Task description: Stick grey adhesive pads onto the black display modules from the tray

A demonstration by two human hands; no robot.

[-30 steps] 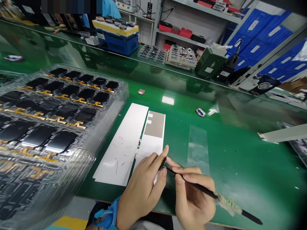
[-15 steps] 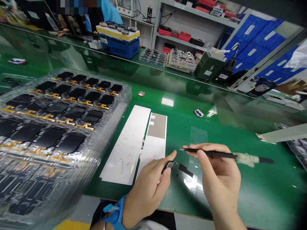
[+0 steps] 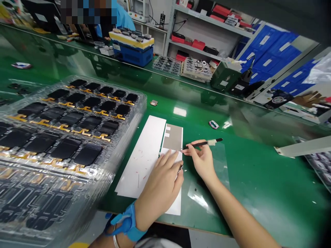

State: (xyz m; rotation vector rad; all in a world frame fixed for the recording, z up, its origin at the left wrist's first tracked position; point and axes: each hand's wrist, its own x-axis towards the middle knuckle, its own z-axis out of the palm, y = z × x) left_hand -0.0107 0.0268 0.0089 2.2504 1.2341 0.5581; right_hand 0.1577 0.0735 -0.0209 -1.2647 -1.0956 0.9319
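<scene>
My left hand (image 3: pixel 165 182), wearing a blue wrist strap (image 3: pixel 129 222), lies over a white backing sheet (image 3: pixel 174 206) with its fingertips pressed on the paper. A small dark-edged part (image 3: pixel 180 168), mostly hidden, is pinched beside its thumb. On the upper half of that sheet is a grey-brown sticker area (image 3: pixel 173 137) with small white gaps at its left edge. My right hand (image 3: pixel 201 158) grips black tweezers (image 3: pixel 198 145), wrapped with pale tape near the rear. Their tips meet the grey area's lower right corner.
A tall stack of clear trays (image 3: pixel 139 100) with several black screens and gold flex cables fills the left. Beside the sheets are another white strip (image 3: pixel 144 148), a clear film (image 3: pixel 218 162), a small square part (image 3: pixel 153 102) and a purple-rimmed frame (image 3: pixel 213 124). A person sits across the bench.
Both hands have moved: the left forward onto the white sheet, its fingers now stretched over it, the right leftward, bringing the tweezers to the grey area. A black strip near the film is no longer visible.
</scene>
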